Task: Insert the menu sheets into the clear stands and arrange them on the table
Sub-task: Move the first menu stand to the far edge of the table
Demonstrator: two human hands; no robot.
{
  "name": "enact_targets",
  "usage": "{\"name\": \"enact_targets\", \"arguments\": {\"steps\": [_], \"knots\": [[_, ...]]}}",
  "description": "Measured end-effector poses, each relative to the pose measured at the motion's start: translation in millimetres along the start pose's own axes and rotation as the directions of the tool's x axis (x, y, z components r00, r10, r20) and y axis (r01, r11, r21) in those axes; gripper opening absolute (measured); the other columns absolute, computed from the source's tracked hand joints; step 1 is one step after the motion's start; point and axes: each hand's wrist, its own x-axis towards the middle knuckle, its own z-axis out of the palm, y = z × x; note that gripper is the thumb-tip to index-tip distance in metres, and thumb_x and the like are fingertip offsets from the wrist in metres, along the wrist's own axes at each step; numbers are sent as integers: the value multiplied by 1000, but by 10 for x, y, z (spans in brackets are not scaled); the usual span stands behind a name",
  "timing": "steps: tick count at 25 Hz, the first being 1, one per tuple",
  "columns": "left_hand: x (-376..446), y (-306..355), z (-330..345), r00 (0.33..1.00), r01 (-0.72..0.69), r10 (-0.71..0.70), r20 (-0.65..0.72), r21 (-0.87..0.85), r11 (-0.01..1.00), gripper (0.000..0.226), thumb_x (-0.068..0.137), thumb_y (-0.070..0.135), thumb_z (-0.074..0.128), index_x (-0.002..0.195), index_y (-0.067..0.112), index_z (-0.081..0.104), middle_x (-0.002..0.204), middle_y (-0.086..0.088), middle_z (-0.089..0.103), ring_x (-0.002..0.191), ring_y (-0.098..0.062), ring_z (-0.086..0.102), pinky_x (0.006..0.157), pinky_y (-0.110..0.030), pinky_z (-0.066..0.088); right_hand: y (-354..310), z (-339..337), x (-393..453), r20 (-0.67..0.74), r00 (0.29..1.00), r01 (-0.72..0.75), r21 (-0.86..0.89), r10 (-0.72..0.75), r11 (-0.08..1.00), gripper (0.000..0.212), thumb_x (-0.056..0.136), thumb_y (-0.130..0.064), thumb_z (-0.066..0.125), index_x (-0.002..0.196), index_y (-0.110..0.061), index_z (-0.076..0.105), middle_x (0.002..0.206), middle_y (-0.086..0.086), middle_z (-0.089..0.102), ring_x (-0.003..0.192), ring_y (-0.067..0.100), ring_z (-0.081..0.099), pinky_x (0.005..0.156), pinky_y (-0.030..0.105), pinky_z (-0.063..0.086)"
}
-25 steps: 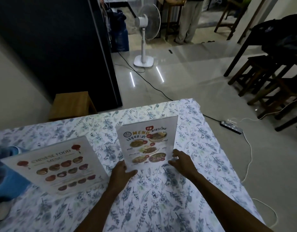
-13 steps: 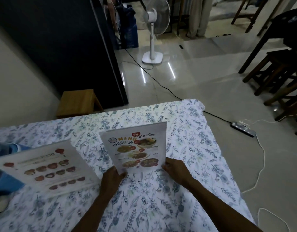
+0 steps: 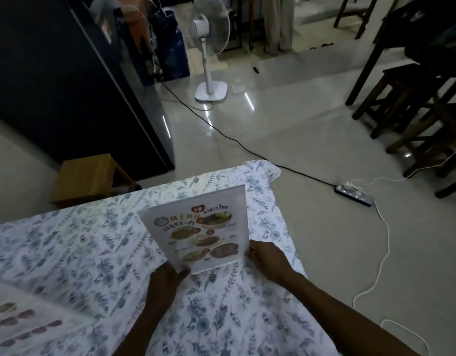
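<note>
Clear menu stand (image 3: 200, 228) gripped by both hands; second menu (image 3: 21, 322) blurred, cropped

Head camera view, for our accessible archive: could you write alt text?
Two bare hands, left hand and right hand, grip the bottom corners of an upright menu stand on a floral tablecloth. Another menu sits at the lower left; a fan stands beyond.

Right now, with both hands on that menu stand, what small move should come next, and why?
Probably set it down square and let go. The left hand and right hand grip the bottom corners of the menu stand, which stands upright with its sheet in, near the far corner of the table.
</note>
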Motion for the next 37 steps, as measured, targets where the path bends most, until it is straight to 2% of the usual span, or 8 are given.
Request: {"name": "enact_targets", "arguments": {"steps": [6,8,13,15,20,24,30,37], "knots": [[608,947,458,994,-100,105,31,-149,984,30,81,29,78,104,11,71,93,3,69,88,-14,64,62,-12,45,582,-769,343,-135,986,-96,14,97,995,35,95,-45,45,109,-23,67,104,4,77,92,26,71,73,40,57],[842,1188,523,988,-149,154,16,-161,976,33,82,28,77,109,11,71,96,4,68,92,-12,63,67,-24,46,674,-988,567,-164,979,-116,30,119,993,29,97,-42,49,113,-25,67,104,2,77,91,24,72,74,40,59],[1486,1477,426,984,-178,177,-19,-132,975,40,82,33,76,116,13,69,109,-9,75,96,-27,71,71,-27,45,692,-1295,1259,-188,981,-53,-12,50,999,28,98,-40,51,119,-27,66,109,1,77,94,24,72,76,41,59],[1722,1496,353,987,-162,160,-25,-134,978,43,80,36,77,117,14,69,111,-8,74,97,-22,69,77,-30,49,663,-1325,1551,-179,983,-43,-22,39,999,27,98,-38,52,117,-26,66,110,1,77,96,24,71,78,42,59],[2169,1427,210,992,-116,114,-52,-37,993,56,71,56,75,102,11,69,102,-9,74,93,-26,67,82,-48,54,630,-1274,2066,-139,990,-31,-74,20,997,25,97,-42,50,112,-29,66,107,-2,76,96,23,69,77,41,57],[2384,1408,264,995,-95,90,-51,-105,990,38,75,41,79,101,13,71,99,-6,75,91,-23,69,86,-45,55,687,-1214,2287,-122,992,-43,-94,31,995,27,97,-45,47,112,-30,65,104,-3,77,95,23,70,76,41,57],[2519,1352,417,997,-59,54,-60,-97,994,40,75,41,79,105,16,72,102,-2,76,91,-20,71,84,-38,56,823,-1084,2371,-143,988,-73,-112,56,991,26,98,-42,50,108,-24,65,103,0,76,92,24,68,70,34,50],[2419,1339,601,987,-71,49,-153,-146,987,37,82,30,76,112,11,68,106,-4,75,90,-17,69,67,-21,44,762,-975,2342,-229,965,-156,-97,131,983,27,97,-40,51,96,-18,67,95,2,75,86,24,67,68,34,50]]}}
